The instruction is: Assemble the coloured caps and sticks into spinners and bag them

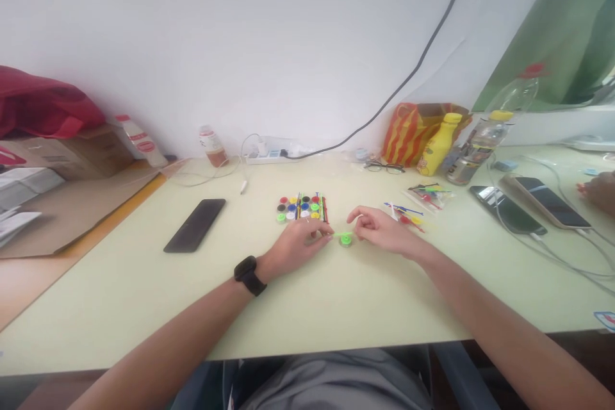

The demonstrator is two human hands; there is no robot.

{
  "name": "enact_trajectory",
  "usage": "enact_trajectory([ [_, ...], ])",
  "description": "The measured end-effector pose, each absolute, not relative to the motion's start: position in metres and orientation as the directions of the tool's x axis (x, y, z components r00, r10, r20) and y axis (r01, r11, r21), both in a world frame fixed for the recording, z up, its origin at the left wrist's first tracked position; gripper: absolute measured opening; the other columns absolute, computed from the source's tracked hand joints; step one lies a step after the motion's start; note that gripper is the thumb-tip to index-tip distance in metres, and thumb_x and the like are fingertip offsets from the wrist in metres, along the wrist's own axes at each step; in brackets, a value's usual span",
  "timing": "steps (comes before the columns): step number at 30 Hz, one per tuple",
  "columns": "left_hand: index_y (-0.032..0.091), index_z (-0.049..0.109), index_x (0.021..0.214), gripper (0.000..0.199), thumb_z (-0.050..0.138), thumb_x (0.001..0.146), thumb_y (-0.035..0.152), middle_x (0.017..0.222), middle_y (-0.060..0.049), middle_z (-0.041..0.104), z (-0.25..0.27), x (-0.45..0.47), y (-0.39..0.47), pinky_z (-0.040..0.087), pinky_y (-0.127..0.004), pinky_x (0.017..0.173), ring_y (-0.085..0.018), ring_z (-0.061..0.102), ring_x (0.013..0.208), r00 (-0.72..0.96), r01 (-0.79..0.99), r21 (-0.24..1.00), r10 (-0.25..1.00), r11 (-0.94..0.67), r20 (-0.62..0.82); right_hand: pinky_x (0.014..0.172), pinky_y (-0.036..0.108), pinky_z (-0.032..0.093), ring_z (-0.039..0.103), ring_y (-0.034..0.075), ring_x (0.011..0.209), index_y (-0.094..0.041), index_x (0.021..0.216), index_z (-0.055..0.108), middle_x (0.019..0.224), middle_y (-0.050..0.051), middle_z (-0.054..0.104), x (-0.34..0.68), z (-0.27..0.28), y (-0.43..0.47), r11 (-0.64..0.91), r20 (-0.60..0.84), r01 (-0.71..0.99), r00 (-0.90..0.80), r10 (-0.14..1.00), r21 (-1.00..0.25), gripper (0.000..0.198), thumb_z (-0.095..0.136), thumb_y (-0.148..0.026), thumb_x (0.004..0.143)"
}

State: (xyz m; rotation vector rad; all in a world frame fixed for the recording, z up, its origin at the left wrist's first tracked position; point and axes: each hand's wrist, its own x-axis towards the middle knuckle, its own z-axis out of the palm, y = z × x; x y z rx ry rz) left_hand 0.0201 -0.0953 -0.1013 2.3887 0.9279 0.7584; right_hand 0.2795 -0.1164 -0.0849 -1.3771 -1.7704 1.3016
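A bright green round plastic piece [345, 241] sits on the table, with a thin light-green plastic stick [343, 234] across its top. My left hand [303, 242], a black watch on its wrist, comes from the left with thumb and forefinger closed at the stick's left end. From the other side my right hand [380, 230] hovers close by, its forefinger raised apart from the other bent fingers. No held thing shows in it. Behind my left hand are rows of coloured round pieces [292, 207] beside coloured sticks [325, 208], partly covered by my fingers.
Loose coloured sticks [406, 210] and a clear bag of sticks [429, 196] lie to the right. A black phone [195, 225] is at left, two charging phones [508, 210] at right. Bottles, glasses [385, 167] and a power strip [266, 155] line the wall. Another person's hand [600, 193] shows far right.
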Motion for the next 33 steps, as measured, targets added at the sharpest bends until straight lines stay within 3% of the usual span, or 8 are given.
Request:
enact_trajectory([
  [6, 0.025, 0.076, 0.107, 0.016, 0.062, 0.099, 0.027, 0.095, -0.001, 0.075, -0.099, 0.02, -0.099, 0.047, -0.029, 0.073, -0.016, 0.061, 0.08, 0.64, 0.454, 0.592, 0.706, -0.666, 0.304, 0.058, 0.025, 0.036, 0.054, 0.013, 0.067, -0.024, 0.108, 0.06, 0.079, -0.004, 0.062, 0.282, -0.08, -0.118, -0.123, -0.295, 0.434, -0.356, 0.887, -0.892, 0.024, 0.06, -0.019, 0.084],
  [12, 0.022, 0.073, 0.095, 0.009, 0.064, 0.095, 0.021, 0.09, -0.001, 0.074, -0.091, 0.019, -0.101, 0.048, -0.028, 0.076, -0.016, 0.062, 0.081, 0.651, 0.435, 0.575, 0.683, -0.693, 0.331, 0.059, 0.025, 0.037, 0.054, 0.014, 0.068, -0.023, 0.109, 0.059, 0.075, -0.004, 0.059, 0.274, -0.085, -0.118, -0.03, -0.201, 0.414, -0.377, 0.904, -0.91, 0.025, 0.065, -0.025, 0.085],
  [19, 0.026, 0.073, 0.107, 0.014, 0.063, 0.098, 0.028, 0.1, -0.002, 0.076, -0.097, 0.018, -0.1, 0.05, -0.031, 0.08, -0.018, 0.064, 0.087, 0.647, 0.448, 0.581, 0.695, -0.68, 0.314, 0.061, 0.025, 0.037, 0.052, 0.013, 0.069, -0.024, 0.111, 0.062, 0.081, -0.003, 0.059, 0.277, -0.073, -0.121, -0.042, -0.167, 0.316, -0.382, 0.909, -0.948, 0.024, 0.063, -0.026, 0.088],
  [23, 0.027, 0.074, 0.109, 0.015, 0.063, 0.098, 0.027, 0.104, -0.003, 0.075, -0.099, 0.018, -0.099, 0.05, -0.032, 0.083, -0.02, 0.064, 0.092, 0.665, 0.454, 0.558, 0.681, -0.695, 0.307, 0.06, 0.025, 0.037, 0.049, 0.012, 0.067, -0.024, 0.111, 0.062, 0.08, -0.003, 0.058, 0.284, -0.069, -0.118, -0.07, -0.196, 0.317, -0.386, 0.902, -0.946, 0.025, 0.065, -0.024, 0.086],
  [33, 0.024, 0.075, 0.104, 0.016, 0.06, 0.099, 0.024, 0.095, -0.003, 0.075, -0.094, 0.02, -0.101, 0.048, -0.031, 0.079, -0.018, 0.064, 0.084, 0.661, 0.445, 0.559, 0.678, -0.699, 0.321, 0.052, 0.023, 0.034, 0.05, 0.012, 0.064, -0.024, 0.111, 0.063, 0.08, -0.002, 0.06, 0.28, -0.083, -0.115, -0.086, -0.252, 0.414, -0.366, 0.896, -0.906, 0.025, 0.066, -0.029, 0.087],
])
